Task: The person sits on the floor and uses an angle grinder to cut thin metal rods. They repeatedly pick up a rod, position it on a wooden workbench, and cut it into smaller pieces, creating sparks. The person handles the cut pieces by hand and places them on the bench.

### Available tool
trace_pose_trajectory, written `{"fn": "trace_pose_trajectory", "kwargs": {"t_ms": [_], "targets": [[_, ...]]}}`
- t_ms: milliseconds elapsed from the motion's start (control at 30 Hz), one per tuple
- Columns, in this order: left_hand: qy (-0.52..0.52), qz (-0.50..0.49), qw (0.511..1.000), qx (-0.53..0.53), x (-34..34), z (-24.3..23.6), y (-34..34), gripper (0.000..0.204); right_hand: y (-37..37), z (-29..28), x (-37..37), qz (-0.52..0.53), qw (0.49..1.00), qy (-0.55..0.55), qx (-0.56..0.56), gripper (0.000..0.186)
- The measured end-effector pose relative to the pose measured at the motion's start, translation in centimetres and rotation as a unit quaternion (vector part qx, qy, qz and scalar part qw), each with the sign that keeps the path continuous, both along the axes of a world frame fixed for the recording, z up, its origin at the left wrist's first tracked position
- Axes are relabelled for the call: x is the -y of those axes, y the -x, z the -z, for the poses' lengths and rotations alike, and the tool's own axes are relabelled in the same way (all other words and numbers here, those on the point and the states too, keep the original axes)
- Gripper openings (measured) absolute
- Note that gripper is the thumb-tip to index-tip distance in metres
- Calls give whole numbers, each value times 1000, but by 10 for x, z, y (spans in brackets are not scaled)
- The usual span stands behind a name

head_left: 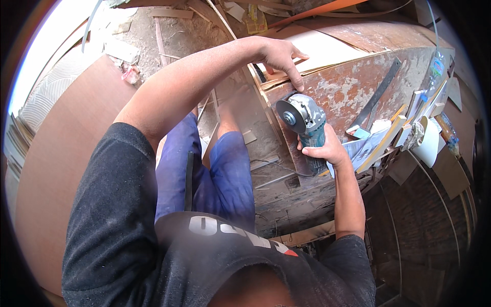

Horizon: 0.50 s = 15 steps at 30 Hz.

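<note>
Right hand is gripping an angle grinder at the bench edge while the left is spreading beside the thin sheets

Taking the middle of the view as the clock's centre, the teal angle grinder [313,134] is sitting at two o'clock, over the near corner of a peeling red-brown bench [353,82]. The right hand [330,146] is wrapping the tool's body, thumb across it; this grip is probably keeping the wrist behind the spinning part. The grinding disc [290,113] is facing ten o'clock, away from the holding arm. Whether it is turning, or touching the bench, I cannot tell.

Between twelve and one o'clock, the left hand [281,57] is arching with thumb and fingers apart, pinching nothing visible. Its thumb is pointing down toward the grinder's head, close to it, and its fingers are reaching over the edge of the pale thin sheets [332,48]. The hand may be steadying itself there, though how firmly it is pressing is unclear.

A dark flat bar [378,92] is lying at two o'clock, and a yellow-edged strip [381,146] is leaning at three, apparently parked along the bench's side within reach. A large brown panel [61,169] is standing or lying at nine o'clock, well apart from the tool.
</note>
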<state>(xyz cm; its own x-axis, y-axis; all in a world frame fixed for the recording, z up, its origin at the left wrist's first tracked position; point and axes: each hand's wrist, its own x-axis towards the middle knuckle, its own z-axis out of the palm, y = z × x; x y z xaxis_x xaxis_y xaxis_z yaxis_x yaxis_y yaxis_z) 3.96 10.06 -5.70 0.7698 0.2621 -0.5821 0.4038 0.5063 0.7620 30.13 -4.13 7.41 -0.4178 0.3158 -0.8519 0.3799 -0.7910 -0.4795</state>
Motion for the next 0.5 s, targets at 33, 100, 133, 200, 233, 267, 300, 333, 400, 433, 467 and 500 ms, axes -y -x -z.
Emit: {"fn": "trace_pose_trajectory", "kwargs": {"t_ms": [33,100,133,200,233,267,300,333,400,433,467,500], "targets": [[-1,1,1000,0,0,1,0,120,0,0,0,1,1000,2,1,52],[0,1,1000,0,0,2,-1,120,0,0,1,1,1000,4,2,52],[1,0,1000,1,0,2,-1,120,-1,1,0,0,1000,5,2,52],[3,0,1000,2,0,2,-1,119,-1,1,0,-1,1000,5,2,53],[3,0,1000,1,0,1,-1,119,-1,1,1,0,1000,4,3,53],[4,0,1000,1,0,0,-1,118,-1,1,1,0,1000,3,4,53],[4,0,1000,1,0,0,-1,118,-1,1,1,1,1000,3,5,53],[4,0,1000,0,0,0,0,118,-1,1,1,2,1000,4,5,54],[3,2,1000,0,0,0,0,118,-1,1,2,5,1000,0,7,53],[1,3,1000,0,-1,0,-1,118,-1,2,3,6,1000,-3,8,51],[0,4,1000,1,-1,1,-1,118,-1,2,3,8,1000,-6,9,50],[1,5,1000,2,-1,0,0,118,-2,3,3,7,1000,-8,7,50]]}}
